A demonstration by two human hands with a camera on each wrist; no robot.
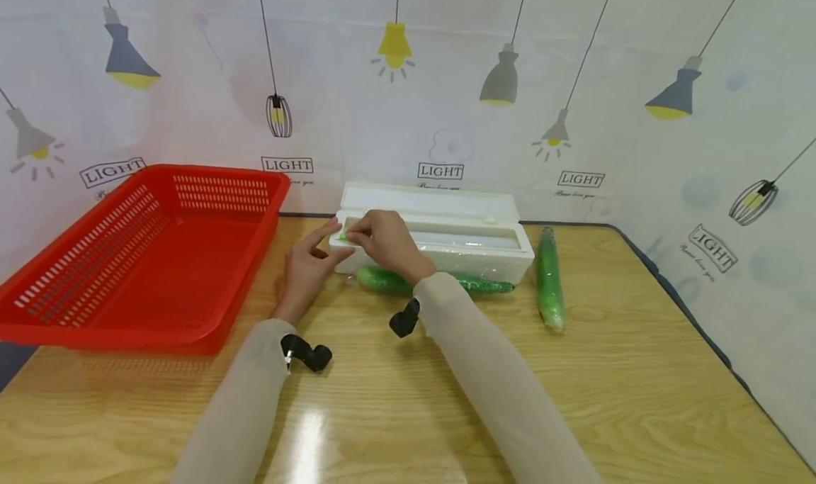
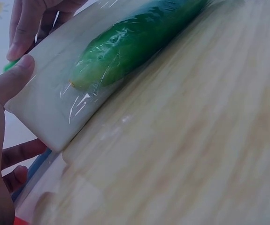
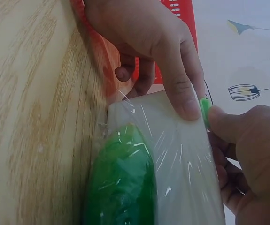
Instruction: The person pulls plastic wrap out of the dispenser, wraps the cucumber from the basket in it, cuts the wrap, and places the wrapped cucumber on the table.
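Note:
A white cling film dispenser (image 1: 487, 259) stands at the back of the table, its lid (image 1: 433, 200) tipped back and a film roll (image 1: 468, 241) inside. Clear film hangs down its front over a green cucumber (image 2: 125, 51) lying along the base. My left hand (image 1: 301, 270) grips the dispenser's left end, thumb at the front top edge. Beside that thumb, my right hand (image 1: 387, 242) pinches a small green slider cutter (image 3: 204, 111) on the edge. A second cucumber (image 1: 550, 282), in shiny film, lies right of the dispenser.
To the left stands a large red plastic basket (image 1: 251, 285) with slotted walls. A wall sheet printed with lamps (image 1: 382, 130) rises right behind the wooden table (image 1: 395, 413).

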